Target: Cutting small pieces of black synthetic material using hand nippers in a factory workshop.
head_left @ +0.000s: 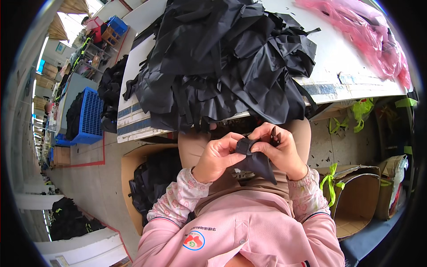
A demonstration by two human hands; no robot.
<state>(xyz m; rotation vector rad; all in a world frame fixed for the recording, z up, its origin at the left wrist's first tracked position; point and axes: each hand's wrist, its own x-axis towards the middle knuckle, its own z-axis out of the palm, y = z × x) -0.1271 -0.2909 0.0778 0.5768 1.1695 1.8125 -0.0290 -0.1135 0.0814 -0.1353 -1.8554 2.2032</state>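
Note:
Over my lap, a black fabric piece (pixel 258 167) with a thick folded band (pixel 244 146) along its top is held between both hands. My left hand (pixel 213 156) pinches the band's left end between thumb and fingers. Closed on the band's right end is my right hand (pixel 284 153), its thumb pressed against the fabric. Small dark thread snips (pixel 275 135) stick up from among the right hand's fingers, their blades pointing away from me. The fabric's lower corner hangs free below the right hand.
A large heap of black fabric pieces (pixel 213 58) covers the white table (pixel 329 58) ahead. Pink plastic sheeting (pixel 373 40) lies at its right. Cardboard boxes (pixel 129 187) stand by my left leg and at the right (pixel 356 204). A blue crate (pixel 90 115) is farther left.

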